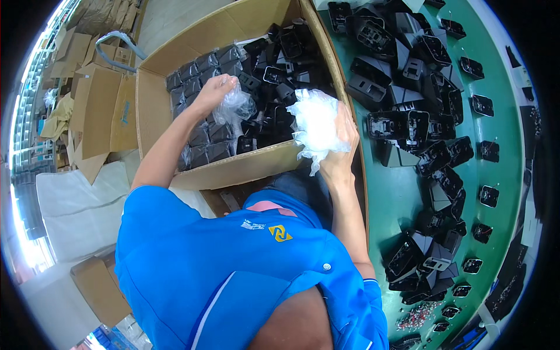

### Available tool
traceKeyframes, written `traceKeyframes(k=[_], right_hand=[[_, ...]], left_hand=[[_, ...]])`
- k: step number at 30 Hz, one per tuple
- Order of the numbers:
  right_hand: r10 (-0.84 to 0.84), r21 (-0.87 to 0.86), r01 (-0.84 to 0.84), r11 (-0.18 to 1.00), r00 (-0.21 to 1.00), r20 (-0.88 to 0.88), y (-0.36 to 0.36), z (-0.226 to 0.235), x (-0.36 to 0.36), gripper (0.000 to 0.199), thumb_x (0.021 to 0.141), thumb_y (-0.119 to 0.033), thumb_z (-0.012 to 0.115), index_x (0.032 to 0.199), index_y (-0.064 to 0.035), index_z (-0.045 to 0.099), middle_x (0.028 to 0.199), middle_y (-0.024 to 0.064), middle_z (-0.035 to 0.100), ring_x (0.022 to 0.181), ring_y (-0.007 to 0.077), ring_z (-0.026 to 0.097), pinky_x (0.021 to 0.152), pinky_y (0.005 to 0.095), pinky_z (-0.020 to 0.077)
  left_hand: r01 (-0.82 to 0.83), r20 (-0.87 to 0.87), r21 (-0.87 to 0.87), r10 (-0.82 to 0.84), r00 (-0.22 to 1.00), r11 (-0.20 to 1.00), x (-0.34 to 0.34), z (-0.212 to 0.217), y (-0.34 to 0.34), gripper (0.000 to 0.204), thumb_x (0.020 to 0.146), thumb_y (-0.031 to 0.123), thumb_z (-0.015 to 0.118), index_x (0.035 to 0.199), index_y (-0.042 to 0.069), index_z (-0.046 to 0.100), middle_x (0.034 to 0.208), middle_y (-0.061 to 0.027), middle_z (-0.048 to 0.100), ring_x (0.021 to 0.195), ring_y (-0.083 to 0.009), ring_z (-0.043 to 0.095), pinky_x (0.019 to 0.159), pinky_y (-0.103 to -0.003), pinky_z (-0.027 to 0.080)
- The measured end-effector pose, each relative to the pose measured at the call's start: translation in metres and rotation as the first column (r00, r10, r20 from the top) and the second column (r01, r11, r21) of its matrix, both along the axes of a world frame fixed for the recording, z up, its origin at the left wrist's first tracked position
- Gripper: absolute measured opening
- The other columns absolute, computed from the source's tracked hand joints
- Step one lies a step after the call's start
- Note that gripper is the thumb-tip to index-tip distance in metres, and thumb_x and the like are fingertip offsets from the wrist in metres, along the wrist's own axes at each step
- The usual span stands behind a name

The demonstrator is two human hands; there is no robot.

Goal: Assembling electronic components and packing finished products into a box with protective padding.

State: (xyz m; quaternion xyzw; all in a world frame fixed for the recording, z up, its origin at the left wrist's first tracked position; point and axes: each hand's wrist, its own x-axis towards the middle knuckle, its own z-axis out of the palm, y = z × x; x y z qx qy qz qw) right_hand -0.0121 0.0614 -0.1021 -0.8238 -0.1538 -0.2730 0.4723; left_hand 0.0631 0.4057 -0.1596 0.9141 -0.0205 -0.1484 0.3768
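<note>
Furthest to my left, opened brown cardboard boxes (pixel 96 116) stand behind a white-covered stack (pixel 81 213), with a grey bent tube (pixel 116 41) rising just beside the left edge of a big carton (pixel 248 169). Along that left side, from the far corner to the near one, plastic-wrapped black blocks (pixel 198 139) sit in rows. Over them reaches the person's left hand (pixel 217 94), fingers bunched tightly around a clear plastic bag (pixel 238 106), which hangs from the right side of the fist above the carton's middle. Beneath the bag and on toward the right edge, loose black housings (pixel 290 45) lie jumbled. The right hand (pixel 344 133) is over the carton's near right corner, curled around a crumpled white plastic bundle (pixel 315 123); the bundle spreads to the left of the fingers, so both plastics are between the two hands, well apart from each other. Past the carton's right edge runs a green tabletop (pixel 373 192), heaped with black casings (pixel 408 125) along its left half, while a line of small black frames (pixel 489 150) follows its right edge
</note>
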Motion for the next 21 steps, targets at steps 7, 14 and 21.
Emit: traceKeyframes(k=[7,14,21], right_hand=[[-0.004,-0.022,0.005,1.000,1.000,0.023,0.002,0.004,-0.002,0.044,0.070,-0.010,0.081,0.110,0.0018,0.066,0.094,0.0142,0.069,0.079,0.0265,0.064,0.070,0.0357,0.0530],[0.026,0.015,-0.026,1.000,1.000,-0.011,0.002,0.000,-0.001,0.043,0.070,-0.010,0.081,0.109,0.0009,0.067,0.092,0.0135,0.067,0.076,0.0254,0.062,0.068,0.0350,0.0514],[0.014,0.033,-0.013,0.999,1.000,-0.022,-0.001,0.001,-0.001,0.043,0.070,-0.008,0.081,0.110,0.0004,0.067,0.091,0.0125,0.066,0.074,0.0238,0.059,0.066,0.0346,0.0497]], left_hand=[[0.170,0.387,0.570,-0.446,0.807,0.804,0.002,-0.030,0.005,0.018,0.087,0.021,0.066,0.097,0.006,0.068,0.084,-0.0063,0.057,0.071,-0.0316,0.061,0.071,-0.040,0.050],[0.217,0.216,0.661,-0.459,0.862,0.719,0.020,-0.034,-0.015,0.032,0.089,0.025,0.066,0.113,0.005,0.066,0.090,-0.0101,0.065,0.076,-0.0317,0.064,0.071,-0.039,0.053],[-0.265,-0.132,-0.392,0.232,0.964,0.881,0.029,-0.002,-0.003,0.021,0.086,0.024,0.067,0.094,0.005,0.065,0.088,-0.0134,0.069,0.077,-0.0370,0.068,0.070,-0.047,0.053]])
